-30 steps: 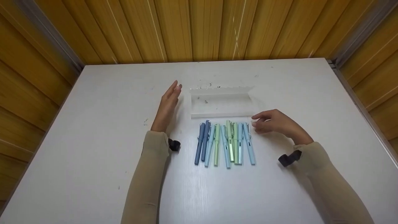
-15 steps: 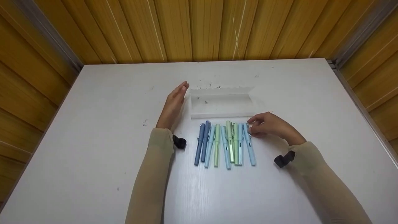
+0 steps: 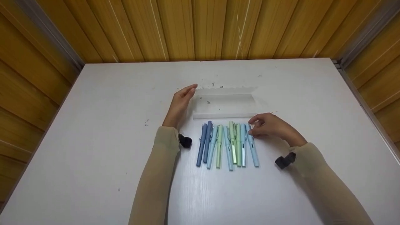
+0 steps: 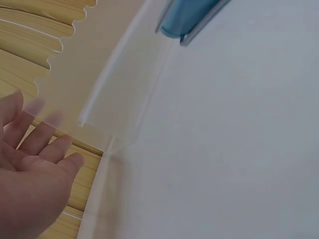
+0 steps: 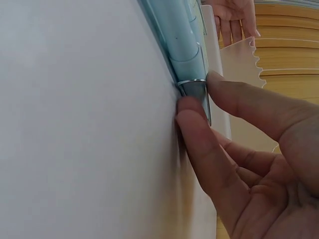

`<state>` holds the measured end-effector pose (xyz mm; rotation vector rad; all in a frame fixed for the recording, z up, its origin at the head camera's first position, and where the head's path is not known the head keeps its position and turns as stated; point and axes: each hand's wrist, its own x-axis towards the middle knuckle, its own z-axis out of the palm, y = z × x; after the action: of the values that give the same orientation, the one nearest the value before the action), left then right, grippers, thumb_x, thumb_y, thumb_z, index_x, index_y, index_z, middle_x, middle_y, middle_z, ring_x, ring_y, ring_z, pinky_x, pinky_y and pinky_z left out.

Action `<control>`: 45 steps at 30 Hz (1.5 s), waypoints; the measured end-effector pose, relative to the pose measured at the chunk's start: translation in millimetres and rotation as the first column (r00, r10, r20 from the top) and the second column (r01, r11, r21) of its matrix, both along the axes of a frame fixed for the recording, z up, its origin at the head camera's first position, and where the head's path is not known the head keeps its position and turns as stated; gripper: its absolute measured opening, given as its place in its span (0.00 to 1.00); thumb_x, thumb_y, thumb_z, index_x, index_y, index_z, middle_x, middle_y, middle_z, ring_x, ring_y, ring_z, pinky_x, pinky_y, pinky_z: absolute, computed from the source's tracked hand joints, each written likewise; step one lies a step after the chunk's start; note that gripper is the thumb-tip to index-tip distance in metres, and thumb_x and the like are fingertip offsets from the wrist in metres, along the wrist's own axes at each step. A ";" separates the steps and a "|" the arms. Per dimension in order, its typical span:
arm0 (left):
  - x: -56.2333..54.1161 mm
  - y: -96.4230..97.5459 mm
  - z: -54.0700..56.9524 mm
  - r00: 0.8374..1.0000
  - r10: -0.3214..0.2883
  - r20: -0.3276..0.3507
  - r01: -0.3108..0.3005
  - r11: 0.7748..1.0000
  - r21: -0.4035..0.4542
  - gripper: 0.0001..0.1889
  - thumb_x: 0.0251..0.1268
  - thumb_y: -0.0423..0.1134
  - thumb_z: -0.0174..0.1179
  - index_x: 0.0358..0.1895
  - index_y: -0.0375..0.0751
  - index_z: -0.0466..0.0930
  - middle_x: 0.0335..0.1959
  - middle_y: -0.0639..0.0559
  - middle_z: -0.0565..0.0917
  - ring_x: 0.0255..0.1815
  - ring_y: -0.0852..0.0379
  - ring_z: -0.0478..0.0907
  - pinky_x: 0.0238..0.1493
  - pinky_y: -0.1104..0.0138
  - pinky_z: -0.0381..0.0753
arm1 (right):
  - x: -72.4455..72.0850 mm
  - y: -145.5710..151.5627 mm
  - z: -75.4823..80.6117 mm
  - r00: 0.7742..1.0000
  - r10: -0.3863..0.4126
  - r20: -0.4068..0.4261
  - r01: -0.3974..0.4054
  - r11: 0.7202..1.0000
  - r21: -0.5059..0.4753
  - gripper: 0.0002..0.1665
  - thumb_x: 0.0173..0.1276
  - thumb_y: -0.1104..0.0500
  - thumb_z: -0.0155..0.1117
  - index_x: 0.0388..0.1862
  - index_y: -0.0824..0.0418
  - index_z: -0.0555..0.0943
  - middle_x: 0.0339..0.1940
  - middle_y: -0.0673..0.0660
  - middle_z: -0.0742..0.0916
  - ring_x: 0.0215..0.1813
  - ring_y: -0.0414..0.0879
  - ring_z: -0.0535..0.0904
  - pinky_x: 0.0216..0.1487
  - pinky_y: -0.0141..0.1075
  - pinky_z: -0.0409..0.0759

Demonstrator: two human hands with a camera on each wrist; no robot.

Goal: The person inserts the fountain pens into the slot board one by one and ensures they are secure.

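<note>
A row of capped pens in dark blue [image 3: 201, 150], light blue and pale green [image 3: 218, 150] lies side by side on the white table. My right hand [image 3: 275, 128] pinches the clip end of the rightmost light blue pen [image 3: 253, 151] between thumb and fingertips; the right wrist view shows the metal clip of this pen [image 5: 174, 35] at the fingers. Behind the row stands a see-through plastic box [image 3: 225, 116] with a wavy-edged flap. My left hand [image 3: 179, 106] is at the box's left end, fingers loosely extended, some showing through the clear flap [image 4: 70, 74].
The white table [image 3: 103, 125] reaches back to a yellow wood-slat wall [image 3: 175, 31], with metal posts at both rear corners. Small dark marks dot the tabletop around the box.
My left hand has moved right to the box's left end. My right hand has moved left from beside the row onto the end of the rightmost pen.
</note>
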<state>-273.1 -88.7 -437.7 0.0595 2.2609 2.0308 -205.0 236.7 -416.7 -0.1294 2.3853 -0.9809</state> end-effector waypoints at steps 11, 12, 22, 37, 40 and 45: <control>2.0 5.4 1.0 0.996 0.067 -0.064 -0.071 0.996 -0.062 0.18 0.73 0.49 0.51 0.54 0.43 0.80 0.61 0.52 0.79 0.68 0.56 0.69 0.72 0.63 0.63 | 4.3 -4.5 2.6 0.998 0.036 -0.042 -0.036 0.999 0.005 0.34 0.57 0.49 0.74 0.57 0.67 0.75 0.34 0.56 0.85 0.32 0.41 0.82 0.38 0.30 0.78; 2.4 5.5 0.8 0.995 0.068 -0.073 -0.073 0.995 -0.064 0.18 0.73 0.49 0.51 0.54 0.43 0.81 0.60 0.52 0.80 0.68 0.56 0.69 0.71 0.63 0.64 | 4.5 -5.0 2.8 0.998 0.041 -0.048 -0.040 0.999 0.016 0.35 0.56 0.49 0.74 0.57 0.67 0.75 0.34 0.56 0.85 0.32 0.41 0.82 0.39 0.31 0.78; 7.6 -2.4 1.8 0.993 0.070 -0.093 -0.077 0.994 -0.074 0.20 0.72 0.51 0.51 0.55 0.44 0.81 0.61 0.52 0.79 0.68 0.56 0.70 0.71 0.62 0.64 | 3.9 -12.0 3.7 0.994 0.062 -0.089 -0.055 0.995 0.081 0.35 0.57 0.46 0.73 0.56 0.65 0.76 0.36 0.57 0.85 0.34 0.43 0.78 0.39 0.32 0.74; 15.8 -9.9 -2.0 0.989 0.086 -0.120 -0.093 0.994 -0.062 0.20 0.72 0.51 0.51 0.56 0.43 0.80 0.61 0.53 0.79 0.67 0.57 0.70 0.71 0.64 0.64 | 2.0 -12.8 -1.8 0.989 0.083 -0.126 -0.071 0.993 0.090 0.31 0.57 0.47 0.73 0.57 0.60 0.78 0.33 0.55 0.83 0.33 0.44 0.76 0.37 0.33 0.73; 17.1 -10.2 -2.9 0.988 0.092 -0.123 -0.100 0.993 -0.067 0.20 0.72 0.51 0.51 0.56 0.43 0.80 0.61 0.53 0.79 0.67 0.57 0.70 0.71 0.64 0.64 | 2.4 -13.4 -1.9 0.989 0.076 -0.123 -0.064 0.993 0.098 0.31 0.57 0.47 0.73 0.57 0.59 0.77 0.34 0.56 0.82 0.34 0.45 0.76 0.38 0.33 0.73; 20.3 -10.9 -2.7 0.990 0.092 -0.107 -0.100 0.993 -0.068 0.19 0.72 0.51 0.51 0.55 0.45 0.81 0.61 0.54 0.79 0.68 0.58 0.70 0.71 0.64 0.64 | 3.8 -13.4 -1.6 0.990 0.074 -0.122 -0.060 0.991 0.116 0.33 0.57 0.46 0.73 0.58 0.59 0.76 0.36 0.57 0.82 0.36 0.47 0.76 0.39 0.33 0.73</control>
<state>-252.8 -99.6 -440.3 0.0521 2.4447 2.0334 -201.2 223.3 -418.3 -0.2348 2.5279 -0.8272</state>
